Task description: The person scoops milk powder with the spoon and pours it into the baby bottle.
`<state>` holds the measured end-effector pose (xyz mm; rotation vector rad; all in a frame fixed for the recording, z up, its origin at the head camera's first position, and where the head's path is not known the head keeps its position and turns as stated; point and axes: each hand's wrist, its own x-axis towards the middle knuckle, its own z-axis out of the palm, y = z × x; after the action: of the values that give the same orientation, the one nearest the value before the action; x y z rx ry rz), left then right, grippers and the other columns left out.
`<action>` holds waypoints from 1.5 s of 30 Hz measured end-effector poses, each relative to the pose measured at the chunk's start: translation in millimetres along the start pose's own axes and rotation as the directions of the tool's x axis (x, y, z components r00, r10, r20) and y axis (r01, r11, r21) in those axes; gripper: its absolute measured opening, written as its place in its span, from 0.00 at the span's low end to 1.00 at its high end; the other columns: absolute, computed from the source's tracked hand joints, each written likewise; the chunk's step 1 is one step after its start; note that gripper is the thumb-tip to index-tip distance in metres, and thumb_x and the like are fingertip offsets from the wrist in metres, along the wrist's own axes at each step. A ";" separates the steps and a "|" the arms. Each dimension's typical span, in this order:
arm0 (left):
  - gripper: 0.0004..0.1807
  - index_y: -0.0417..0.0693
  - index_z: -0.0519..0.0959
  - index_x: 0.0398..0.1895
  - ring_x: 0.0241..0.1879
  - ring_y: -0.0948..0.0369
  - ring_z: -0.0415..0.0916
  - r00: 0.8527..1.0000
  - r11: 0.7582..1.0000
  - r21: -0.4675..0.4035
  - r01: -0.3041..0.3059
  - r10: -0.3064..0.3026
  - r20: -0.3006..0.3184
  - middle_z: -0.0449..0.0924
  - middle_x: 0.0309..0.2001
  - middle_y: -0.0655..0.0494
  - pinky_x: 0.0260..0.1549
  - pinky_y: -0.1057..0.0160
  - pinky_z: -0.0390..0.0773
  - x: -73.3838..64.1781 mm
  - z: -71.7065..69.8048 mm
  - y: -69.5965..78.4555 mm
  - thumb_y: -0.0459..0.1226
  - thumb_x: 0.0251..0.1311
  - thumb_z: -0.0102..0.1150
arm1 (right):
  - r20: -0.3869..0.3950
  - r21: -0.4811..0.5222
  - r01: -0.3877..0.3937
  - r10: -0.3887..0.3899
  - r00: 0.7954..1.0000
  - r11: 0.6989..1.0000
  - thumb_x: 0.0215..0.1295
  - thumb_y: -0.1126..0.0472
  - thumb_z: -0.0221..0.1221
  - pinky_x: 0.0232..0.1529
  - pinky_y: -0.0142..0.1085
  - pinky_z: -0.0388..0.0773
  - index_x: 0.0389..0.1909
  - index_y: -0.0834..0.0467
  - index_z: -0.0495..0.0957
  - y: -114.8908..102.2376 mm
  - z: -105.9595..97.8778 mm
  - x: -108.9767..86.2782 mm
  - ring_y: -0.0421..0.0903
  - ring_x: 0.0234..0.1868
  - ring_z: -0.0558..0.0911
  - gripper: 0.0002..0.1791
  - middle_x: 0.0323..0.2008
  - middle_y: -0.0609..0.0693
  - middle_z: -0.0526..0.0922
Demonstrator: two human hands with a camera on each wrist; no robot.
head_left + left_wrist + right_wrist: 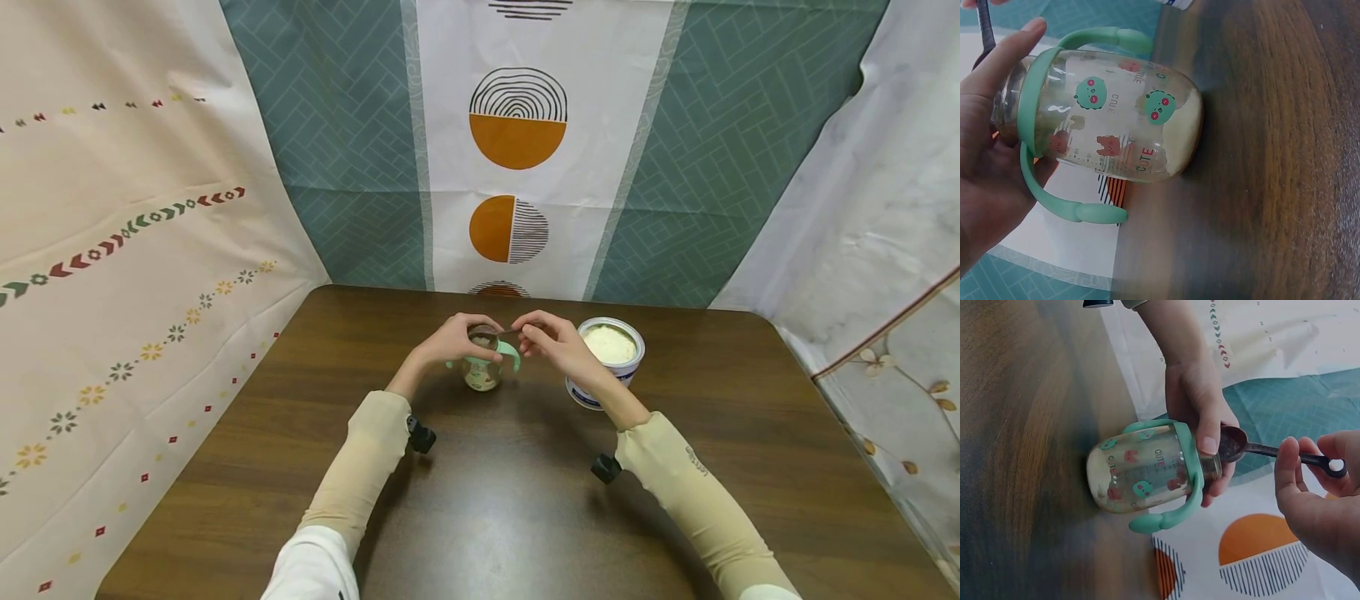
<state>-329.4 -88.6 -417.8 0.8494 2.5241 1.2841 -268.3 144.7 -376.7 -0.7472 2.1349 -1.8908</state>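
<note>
A clear baby bottle [482,377] with a green collar, two green handles and printed cartoon faces stands upright on the table. Pale powder [1183,134] lies at its bottom, best seen in the left wrist view. My left hand [448,340] grips the bottle round its neck, thumb on one side and fingers behind. Between thumb and fingers, my right hand [1322,475] pinches the handle of a dark measuring spoon [1233,444]. The spoon's bowl is right at the bottle's mouth, and its handle points toward my right hand.
An uncovered tub [632,367] of pale powder [608,343] stands just right of my right hand, partly behind that wrist. The brown wooden table [495,500] reaches back to a patterned cloth [517,183]. Other cloths hang at both sides.
</note>
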 end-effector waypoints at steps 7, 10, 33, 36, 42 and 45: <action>0.27 0.47 0.80 0.53 0.55 0.54 0.76 1.000 1.000 0.006 0.000 0.000 0.001 0.81 0.52 0.53 0.54 0.53 0.78 0.8 -0.4 -0.4 0.44 0.49 0.74 | -0.006 -0.028 0.041 -0.041 0.999 0.999 0.75 0.62 0.48 0.42 0.29 0.81 0.54 0.73 0.71 0.5 0.5 0.0 0.40 0.36 0.80 0.18 0.35 0.51 0.76; 0.26 0.50 0.80 0.52 0.54 0.50 0.76 1.000 1.000 0.013 0.006 -0.006 0.007 0.81 0.51 0.53 0.52 0.54 0.78 0.2 -0.2 -0.8 0.45 0.49 0.74 | -0.011 -0.049 0.045 -0.045 0.999 0.998 0.74 0.62 0.48 0.43 0.33 0.82 0.53 0.71 0.72 2.4 -0.2 -0.2 0.47 0.38 0.81 0.16 0.35 0.50 0.78; 0.34 0.51 0.74 0.59 0.54 0.58 0.76 1.000 1.000 0.011 -0.004 0.003 0.023 0.78 0.56 0.54 0.55 0.56 0.77 -0.1 2.5 -2.1 0.43 0.47 0.75 | -0.109 0.240 -0.082 0.111 0.988 0.967 0.75 0.62 0.47 0.40 0.27 0.79 0.52 0.67 0.71 5.4 -1.7 0.4 0.42 0.37 0.77 0.14 0.37 0.47 0.76; 0.33 0.50 0.74 0.58 0.54 0.57 0.76 1.000 1.000 0.021 0.003 -0.004 0.026 0.79 0.55 0.54 0.55 0.56 0.77 0.1 2.2 -0.6 0.43 0.46 0.76 | -0.125 0.321 -0.097 0.144 0.982 0.942 0.76 0.62 0.46 0.39 0.26 0.78 0.50 0.63 0.72 5.8 -3.6 2.4 0.40 0.36 0.77 0.11 0.37 0.47 0.77; 0.37 0.48 0.72 0.60 0.50 0.57 0.77 0.999 0.997 0.062 0.044 -0.044 0.008 0.79 0.52 0.52 0.51 0.56 0.79 1.4 0.0 0.2 0.44 0.44 0.77 | -0.150 0.444 -0.082 0.164 0.975 0.892 0.76 0.62 0.46 0.38 0.26 0.78 0.47 0.61 0.73 4.6 -7.9 6.4 0.39 0.34 0.78 0.09 0.35 0.48 0.77; 0.38 0.49 0.71 0.60 0.50 0.57 0.77 0.999 0.996 0.076 0.050 -0.050 0.009 0.79 0.52 0.53 0.51 0.57 0.79 1.9 -1.0 -1.0 0.45 0.44 0.77 | -0.156 0.493 -0.089 0.189 0.970 0.865 0.76 0.62 0.45 0.38 0.26 0.78 0.46 0.60 0.73 4.5 -9.2 7.0 0.39 0.33 0.78 0.09 0.34 0.47 0.78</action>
<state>-331.8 -88.6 -417.8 0.8006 2.5835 1.1725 -279.6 149.6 -378.3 -0.2976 1.6304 -2.3570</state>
